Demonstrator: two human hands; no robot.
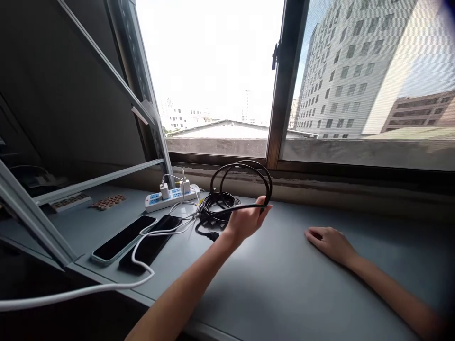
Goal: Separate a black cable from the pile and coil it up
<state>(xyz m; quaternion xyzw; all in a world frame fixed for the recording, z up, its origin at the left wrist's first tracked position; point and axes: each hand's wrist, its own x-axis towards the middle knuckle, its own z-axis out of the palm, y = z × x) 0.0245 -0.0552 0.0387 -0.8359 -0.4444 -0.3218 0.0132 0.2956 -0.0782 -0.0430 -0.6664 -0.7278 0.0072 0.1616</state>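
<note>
Left hand fingers pinch black cable, loop upright; right hand fingers flat.

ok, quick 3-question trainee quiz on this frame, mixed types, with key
1. True or false: the left hand grips the black cable.
2. Where is the right hand? A) flat on the table B) gripping the black cable C) raised in the air
3. How many phones lie on the table?
Key: 1 true; 2 A; 3 two.
</note>
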